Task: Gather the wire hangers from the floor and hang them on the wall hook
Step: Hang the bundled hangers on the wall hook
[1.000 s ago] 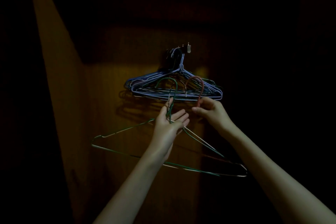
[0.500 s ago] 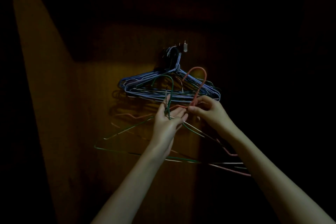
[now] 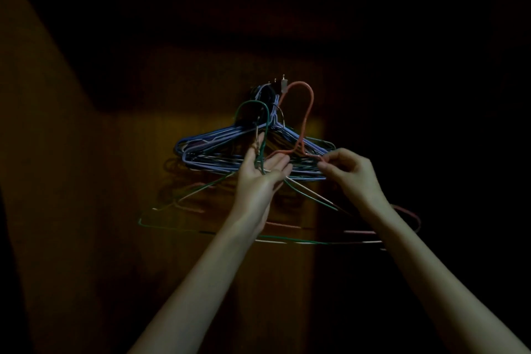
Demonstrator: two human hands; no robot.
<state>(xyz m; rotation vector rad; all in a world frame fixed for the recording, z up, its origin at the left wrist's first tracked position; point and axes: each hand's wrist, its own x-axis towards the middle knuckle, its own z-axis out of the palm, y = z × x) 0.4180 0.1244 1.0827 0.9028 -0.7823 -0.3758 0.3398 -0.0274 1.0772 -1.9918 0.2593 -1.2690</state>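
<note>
Now the right hand (image 3: 349,171), pinching the red wire hanger (image 3: 309,112), has lifted it near the metal wall hook (image 3: 284,85); left hand (image 3: 263,174) grips the green wire hanger (image 3: 265,123); hung blue wire hangers (image 3: 207,149) crowd behind.

The bundle of hangers (image 3: 253,154) on the wall hook (image 3: 284,85) is mostly pale blue-violet. One held hanger (image 3: 265,126) is green, the other (image 3: 307,112) salmon red (bare pale patches show along some wires). The wall (image 3: 129,181) is brown-orange.
</note>
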